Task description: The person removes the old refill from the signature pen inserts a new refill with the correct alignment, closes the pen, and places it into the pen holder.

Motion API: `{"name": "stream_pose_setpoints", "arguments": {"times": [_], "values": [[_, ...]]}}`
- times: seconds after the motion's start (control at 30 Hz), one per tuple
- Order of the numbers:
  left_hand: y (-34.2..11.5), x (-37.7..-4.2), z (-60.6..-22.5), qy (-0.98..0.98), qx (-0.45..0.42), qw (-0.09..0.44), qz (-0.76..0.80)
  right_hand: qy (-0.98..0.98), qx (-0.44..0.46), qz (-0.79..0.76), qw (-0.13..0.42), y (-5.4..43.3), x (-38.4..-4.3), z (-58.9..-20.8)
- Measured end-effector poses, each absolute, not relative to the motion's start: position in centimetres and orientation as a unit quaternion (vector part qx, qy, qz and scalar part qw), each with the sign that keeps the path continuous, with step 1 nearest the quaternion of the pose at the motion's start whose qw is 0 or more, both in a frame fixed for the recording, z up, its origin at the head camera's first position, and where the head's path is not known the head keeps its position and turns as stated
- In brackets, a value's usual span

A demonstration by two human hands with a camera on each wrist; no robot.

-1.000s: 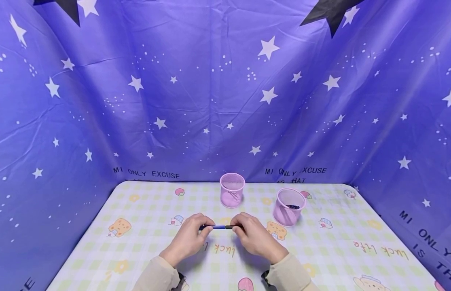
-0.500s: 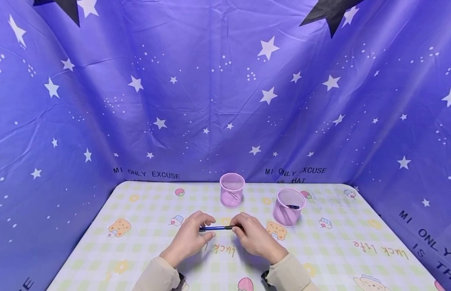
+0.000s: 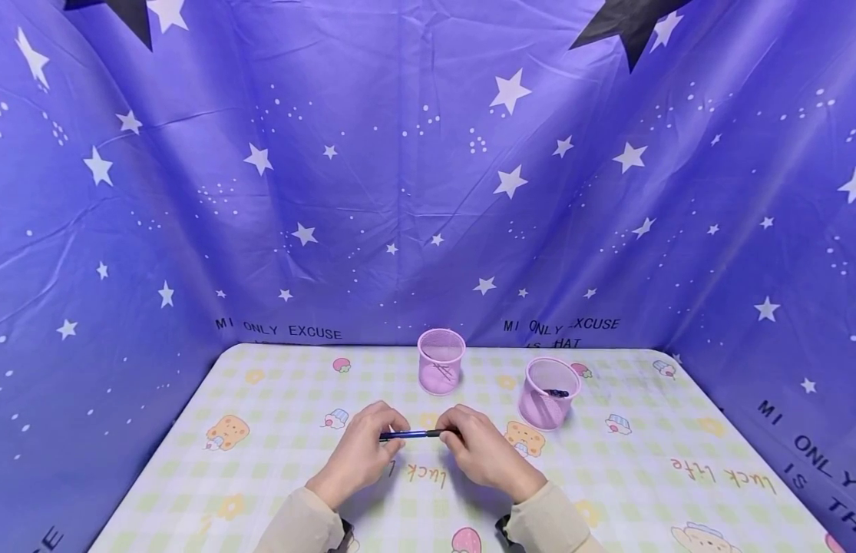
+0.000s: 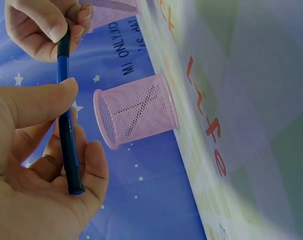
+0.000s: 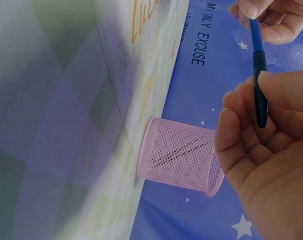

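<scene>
A blue pen (image 3: 415, 435) with a black grip section is held level between my two hands, above the table. At its rear end, my left hand (image 3: 358, 453) pinches the barrel; the left wrist view shows the thumb laid on the pen (image 4: 65, 125) and the fingers curled behind it. My right hand (image 3: 486, 453) pinches the black grip near the tip. In the right wrist view the tip (image 5: 262, 120) points in toward the right palm.
A pink mesh pen cup (image 3: 439, 378) stands at the back middle of the table. Nearer and to the right, a second pink mesh cup (image 3: 538, 412) holds something dark (image 3: 556, 393). A checked cloth (image 3: 282, 453) covers the table, and a blue starry curtain (image 3: 372, 192) rises behind.
Half a second ago my left thumb and fingers were spread apart around the pen; now they have come back together on it. The right hand and both cups have stayed put.
</scene>
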State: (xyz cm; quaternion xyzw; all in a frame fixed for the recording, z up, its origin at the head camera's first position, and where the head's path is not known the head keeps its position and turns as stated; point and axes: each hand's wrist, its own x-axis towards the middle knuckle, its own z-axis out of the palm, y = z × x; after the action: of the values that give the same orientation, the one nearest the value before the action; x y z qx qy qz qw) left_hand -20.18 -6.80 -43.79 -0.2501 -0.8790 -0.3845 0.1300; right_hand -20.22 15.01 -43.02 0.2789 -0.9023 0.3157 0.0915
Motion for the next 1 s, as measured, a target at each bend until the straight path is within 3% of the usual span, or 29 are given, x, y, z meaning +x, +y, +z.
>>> {"name": "stream_pose_setpoints", "arguments": {"times": [1.0], "values": [[-7.26,-20.6,-43.93,-0.885,-0.275,0.104,-0.36,-0.903,0.276,0.314,0.096,15.09,-20.11,-42.8]]}}
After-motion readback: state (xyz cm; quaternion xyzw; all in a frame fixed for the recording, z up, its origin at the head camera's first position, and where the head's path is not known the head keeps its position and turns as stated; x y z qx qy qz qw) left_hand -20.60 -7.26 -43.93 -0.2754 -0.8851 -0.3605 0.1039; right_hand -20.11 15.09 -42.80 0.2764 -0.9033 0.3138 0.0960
